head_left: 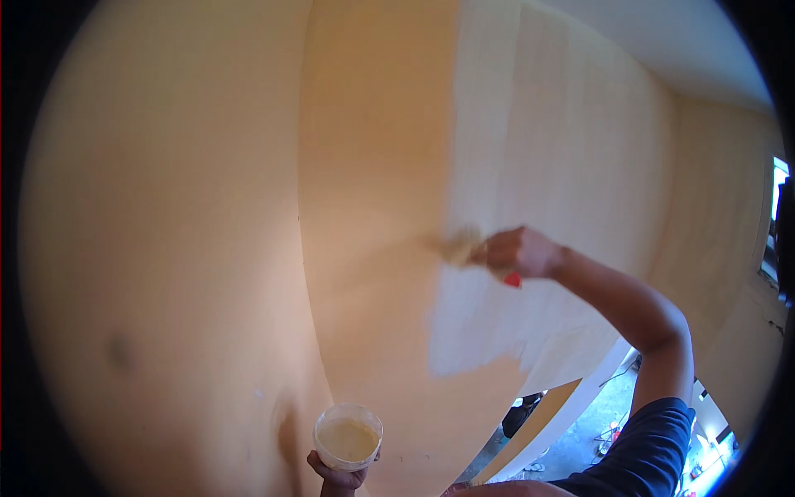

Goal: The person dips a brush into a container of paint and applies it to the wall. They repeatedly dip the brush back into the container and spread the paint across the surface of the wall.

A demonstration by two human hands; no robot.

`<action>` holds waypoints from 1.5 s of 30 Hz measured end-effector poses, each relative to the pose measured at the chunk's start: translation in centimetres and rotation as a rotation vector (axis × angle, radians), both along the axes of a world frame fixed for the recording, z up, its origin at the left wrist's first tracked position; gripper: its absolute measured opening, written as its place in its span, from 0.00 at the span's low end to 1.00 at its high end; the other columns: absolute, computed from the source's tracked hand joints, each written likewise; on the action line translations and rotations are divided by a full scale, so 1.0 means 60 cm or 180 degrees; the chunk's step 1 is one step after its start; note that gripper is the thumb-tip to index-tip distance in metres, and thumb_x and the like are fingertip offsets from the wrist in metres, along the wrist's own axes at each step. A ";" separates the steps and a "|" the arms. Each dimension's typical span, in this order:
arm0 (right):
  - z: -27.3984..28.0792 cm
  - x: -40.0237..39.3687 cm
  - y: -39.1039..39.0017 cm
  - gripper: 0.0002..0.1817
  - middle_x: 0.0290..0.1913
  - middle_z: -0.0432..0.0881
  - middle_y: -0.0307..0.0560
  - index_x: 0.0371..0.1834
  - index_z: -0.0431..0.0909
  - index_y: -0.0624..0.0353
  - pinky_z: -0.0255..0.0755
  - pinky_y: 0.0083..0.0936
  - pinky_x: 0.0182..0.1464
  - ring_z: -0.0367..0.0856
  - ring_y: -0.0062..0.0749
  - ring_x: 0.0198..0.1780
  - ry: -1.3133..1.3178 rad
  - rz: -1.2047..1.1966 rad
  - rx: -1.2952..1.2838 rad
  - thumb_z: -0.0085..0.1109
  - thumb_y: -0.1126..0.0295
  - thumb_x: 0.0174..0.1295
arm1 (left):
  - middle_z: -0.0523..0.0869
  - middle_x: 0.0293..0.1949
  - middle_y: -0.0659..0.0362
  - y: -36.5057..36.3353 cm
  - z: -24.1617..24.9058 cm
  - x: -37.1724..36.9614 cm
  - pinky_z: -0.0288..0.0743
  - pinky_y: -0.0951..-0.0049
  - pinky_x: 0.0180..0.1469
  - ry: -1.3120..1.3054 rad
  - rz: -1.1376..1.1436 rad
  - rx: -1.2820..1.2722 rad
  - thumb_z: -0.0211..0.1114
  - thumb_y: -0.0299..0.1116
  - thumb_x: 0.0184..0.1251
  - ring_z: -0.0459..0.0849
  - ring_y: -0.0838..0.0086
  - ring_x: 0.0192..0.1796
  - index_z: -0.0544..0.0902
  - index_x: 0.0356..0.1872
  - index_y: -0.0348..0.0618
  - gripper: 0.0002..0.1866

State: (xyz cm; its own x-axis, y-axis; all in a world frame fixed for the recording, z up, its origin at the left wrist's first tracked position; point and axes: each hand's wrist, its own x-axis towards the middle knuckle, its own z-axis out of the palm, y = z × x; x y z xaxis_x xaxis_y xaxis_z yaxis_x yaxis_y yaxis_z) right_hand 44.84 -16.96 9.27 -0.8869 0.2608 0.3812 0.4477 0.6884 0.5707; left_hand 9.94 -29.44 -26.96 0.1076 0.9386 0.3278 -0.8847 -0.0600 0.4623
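My right hand (523, 252) is closed around a brush (464, 248) with a red part on its handle, and the bristles, blurred, lie against the wall. They are at the border between a whitish coated area (546, 174) and the orange-tan wall (373, 149). Low in the view, my left hand (338, 476) holds a clear round tub (349, 436) from below, with cream-coloured liquid inside. The tub is upright, near the wall corner.
A second tan wall (166, 248) stands at the left, meeting the other in a corner. At the right edge is a window (778, 199). A floor (580, 422) with scattered items shows far below at the lower right.
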 end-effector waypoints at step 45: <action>0.621 -0.086 0.051 0.15 0.39 0.84 0.46 0.51 0.79 0.40 0.76 0.36 0.44 0.81 0.47 0.40 0.1927 -0.0360 0.2155 0.58 0.59 0.60 | 0.75 0.56 0.49 0.031 -0.008 -0.046 0.80 0.53 0.47 -0.0051 -0.0397 -0.0060 0.53 0.70 0.48 0.79 0.56 0.53 0.64 0.64 0.43 0.48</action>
